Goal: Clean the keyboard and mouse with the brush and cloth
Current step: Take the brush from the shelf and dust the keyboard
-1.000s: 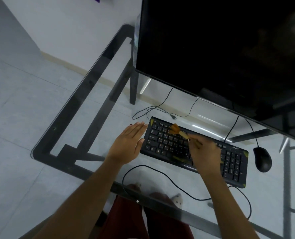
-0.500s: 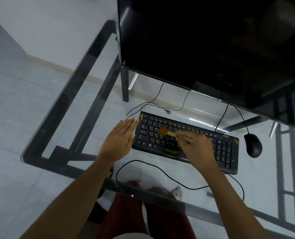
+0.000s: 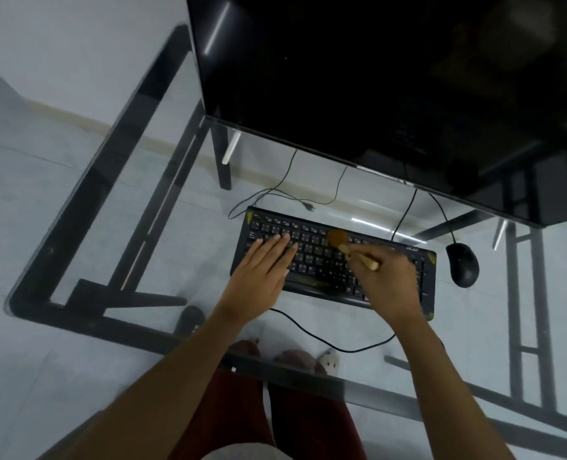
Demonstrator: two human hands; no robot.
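the black keyboard [image 3: 312, 250] lies on the glass desk [image 3: 116, 180], the mouse [image 3: 462, 264] just beside its right end. the left hand [image 3: 262, 270] rests flat, fingers spread, on the left keys. the right hand [image 3: 386, 280] pinches the brush [image 3: 348, 245], bristles seemingly touching the upper keys.

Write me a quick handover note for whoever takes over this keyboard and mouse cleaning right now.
Left hand: open, flat on the left keys of the black wired keyboard, steadying it.
Right hand: gripping the small wooden-handled brush, bristles on the upper middle key rows.
Black mouse: right of the keyboard on the glass desk, untouched.
Cloth: not in view.
Done: keyboard brushing is under way; how much is covered is unclear.
Left: finish brushing, brush the mouse, wipe both with the cloth.
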